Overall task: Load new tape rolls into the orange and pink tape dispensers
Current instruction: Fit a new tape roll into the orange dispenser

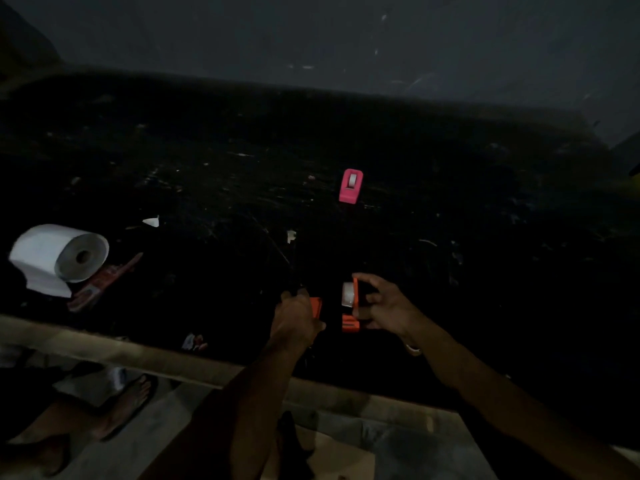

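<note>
Head view, pink dispenser [350, 186] holding tape roll [352, 180]

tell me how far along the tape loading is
Done, apparently: the pink plastic tape dispenser stands alone farther back with a pale roll in it. In hand: the right hand holds the orange plastic dispenser with a roll showing; the left hand grips another orange piece. Left: closing it.

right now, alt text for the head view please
Two hands work on an orange tape dispenser on a dark table: the right hand grips it, the left hand holds an orange piece. A pink tape dispenser sits farther back.
</note>
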A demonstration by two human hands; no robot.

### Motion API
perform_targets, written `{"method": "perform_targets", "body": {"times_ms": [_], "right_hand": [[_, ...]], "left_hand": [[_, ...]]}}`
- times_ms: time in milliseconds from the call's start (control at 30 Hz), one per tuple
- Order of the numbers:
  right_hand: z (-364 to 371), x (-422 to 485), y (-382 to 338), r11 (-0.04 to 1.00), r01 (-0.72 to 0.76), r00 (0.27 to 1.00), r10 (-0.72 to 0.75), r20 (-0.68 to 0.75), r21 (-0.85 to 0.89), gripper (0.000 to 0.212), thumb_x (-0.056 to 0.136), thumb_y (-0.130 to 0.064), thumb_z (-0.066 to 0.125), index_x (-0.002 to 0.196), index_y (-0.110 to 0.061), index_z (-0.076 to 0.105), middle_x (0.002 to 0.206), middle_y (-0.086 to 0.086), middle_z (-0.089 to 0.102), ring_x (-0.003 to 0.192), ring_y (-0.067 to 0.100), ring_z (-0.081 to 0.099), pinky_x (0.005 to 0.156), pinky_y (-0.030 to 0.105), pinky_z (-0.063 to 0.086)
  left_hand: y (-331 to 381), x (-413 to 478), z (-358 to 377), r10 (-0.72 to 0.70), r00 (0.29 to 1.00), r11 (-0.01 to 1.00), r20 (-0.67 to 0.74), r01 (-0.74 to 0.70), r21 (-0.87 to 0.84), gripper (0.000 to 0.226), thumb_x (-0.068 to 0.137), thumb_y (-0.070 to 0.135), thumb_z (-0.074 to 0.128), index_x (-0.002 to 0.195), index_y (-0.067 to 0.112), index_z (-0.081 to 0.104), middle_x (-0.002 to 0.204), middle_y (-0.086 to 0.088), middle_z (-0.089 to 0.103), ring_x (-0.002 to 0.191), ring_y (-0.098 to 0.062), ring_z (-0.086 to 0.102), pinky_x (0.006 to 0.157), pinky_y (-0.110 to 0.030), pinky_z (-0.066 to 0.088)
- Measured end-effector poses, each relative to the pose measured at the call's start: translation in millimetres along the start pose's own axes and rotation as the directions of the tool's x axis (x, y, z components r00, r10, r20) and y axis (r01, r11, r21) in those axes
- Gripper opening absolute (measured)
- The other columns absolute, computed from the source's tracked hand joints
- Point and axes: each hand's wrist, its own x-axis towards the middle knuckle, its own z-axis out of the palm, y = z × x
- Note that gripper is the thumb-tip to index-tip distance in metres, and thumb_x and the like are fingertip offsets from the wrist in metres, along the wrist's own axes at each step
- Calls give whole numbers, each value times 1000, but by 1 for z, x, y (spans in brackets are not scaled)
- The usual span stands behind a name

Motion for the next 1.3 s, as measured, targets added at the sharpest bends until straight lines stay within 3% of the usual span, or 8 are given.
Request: {"method": "perform_targets", "body": {"times_ms": [133, 300, 400, 500, 700, 800, 967, 1300], "right_hand": [[1, 7, -2, 1000, 1, 1000, -1, -9, -5, 71, 80, 9, 63, 136, -30, 43, 101, 1, 60, 95, 16, 60, 75, 37, 57], [-3, 4, -1, 1000, 21, 999, -21, -30, -17, 70, 81, 12, 60, 138, -23, 42, 100, 5, 61, 83, 10, 60, 63, 24, 51], [-6, 5, -3, 1000, 6, 1000, -6, -20, 26, 69, 81, 11, 60, 137, -26, 43, 99, 4, 61, 92, 17, 61, 75, 36, 56], [-8, 3, -8, 1000, 21, 1000, -21, -20, 14, 69, 80, 9, 62, 135, -29, 44, 99, 4, 61, 98, 21, 60, 90, 50, 54], [-14, -6, -25, 992, 72, 997, -71, -21, 100, 68, 80, 13, 60, 133, -28, 45, 97, 5, 63, 92, 20, 62, 87, 50, 53], [-18, -12, -31, 980, 113, 994, -109, -34, 164, 69, 81, 14, 59, 132, -31, 48, 104, 9, 65, 95, 23, 63, 89, 53, 52], [-23, -25, -38, 953, 138, 990, -144, 2, 271, 67, 84, 9, 59, 131, -38, 47, 104, 7, 71, 94, 20, 67, 79, 42, 58], [-6, -40, -59, 941, 184, 983, -175, -60, 283, 69, 86, 7, 57, 140, -33, 40, 109, 7, 70, 102, 21, 66, 85, 40, 56]], "left_hand": [[2, 8, -1, -13, 1000, 999, 24, 12, 37, 72, 76, 31, 68, 137, 11, 37, 134, -22, 47, 122, -39, 52, 101, -39, 44], [10, 12, -13, -159, 982, 952, -100, 125, -279, 42, 89, 27, 46, 127, 9, 43, 125, -27, 57, 116, -46, 55, 98, -42, 44], [7, 19, -23, -218, 973, 849, -72, 152, -507, 38, 89, 23, 43, 128, 23, 45, 118, -22, 61, 101, -40, 62, 87, -39, 53], [11, 19, -36, -198, 980, 675, 5, 141, -724, 28, 89, 14, 42, 109, 24, 58, 111, -19, 66, 68, -25, 57, 51, -27, 46], [28, -1, -58, -58, 982, 469, 180, 186, -863, 19, 80, 15, 51, 63, 21, 51, 56, 3, 38, 37, -8, 29, 41, -15, 19], [37, -13, -68, -31, 977, 389, 209, 205, -898, 10, 83, 15, 51, 77, 21, 57, 65, 0, 49, 47, -9, 40, 42, -18, 26], [46, -26, -80, 107, 952, 353, 288, 234, -906, 23, 90, 11, 50, 103, 27, 61, 99, -1, 64, 103, -19, 61, 86, -35, 44], [35, -16, -104, 283, 915, 362, 286, 174, -916, 49, 92, 2, 54, 133, 29, 50, 112, -7, 63, 100, -26, 63, 67, -31, 51]]}}
